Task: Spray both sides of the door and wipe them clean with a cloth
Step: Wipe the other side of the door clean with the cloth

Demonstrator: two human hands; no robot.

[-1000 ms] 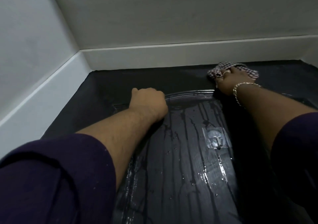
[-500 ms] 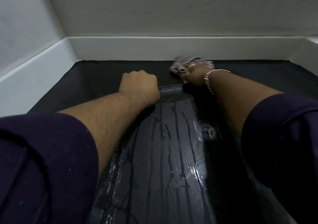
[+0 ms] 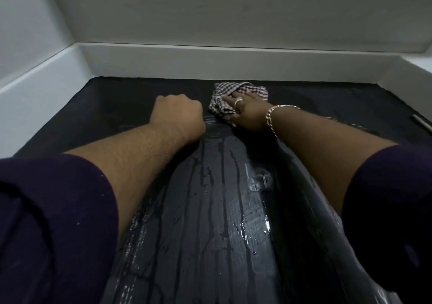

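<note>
The black door (image 3: 210, 210) fills the lower view, wet with streaks and drips running down its raised middle panel. My right hand (image 3: 247, 109) presses a checked cloth (image 3: 219, 105) flat against the door near its top edge, fingers stretched over the bunched fabric. It wears a ring and a chain bracelet. My left hand (image 3: 177, 114) is a closed fist resting against the door just left of the cloth, with nothing visible in it. No spray bottle is in view.
A white door frame (image 3: 210, 60) borders the door's top and left side, with pale wall beyond. A clear stick-on hook (image 3: 261, 179) sits on the panel below my right forearm. A small metal piece (image 3: 420, 122) shows at the door's right edge.
My right hand has slid the cloth leftward along the top of the door, ending close beside my left fist. The left fist has stayed against the door.
</note>
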